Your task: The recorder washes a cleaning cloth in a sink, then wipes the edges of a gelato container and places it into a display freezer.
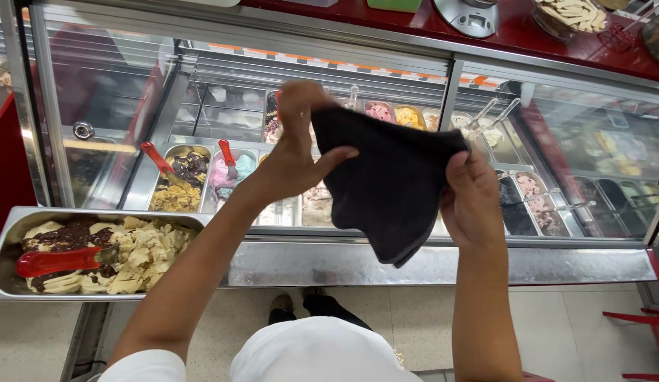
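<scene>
cloth: a dark grey cloth [390,180], soft and a bit fuzzy, is held up in the air in front of the glass display case [556,127], hanging limp with a rounded bottom fold.
left hand: the left hand [294,152] is pinched on the cloth's top left corner, thumb pressed over the fabric, fingers closed on it.
right hand: the right hand [471,201] is gripped on the cloth's right edge, fingers curled shut around it.
steel tub: a shiny rectangular metal tub [11,233] is parked at lower left, filled with chunky pale ice cream streaked with dark sauce; a red-handled scoop [57,260] is laid in it.
case tubs: smaller steel tubs [195,177] under the glass are loaded with brown, pink, yellow and dark ice cream, some with red-handled spades.
counter: the red counter [513,32] on top carries a scale and a bowl of wafers.
</scene>
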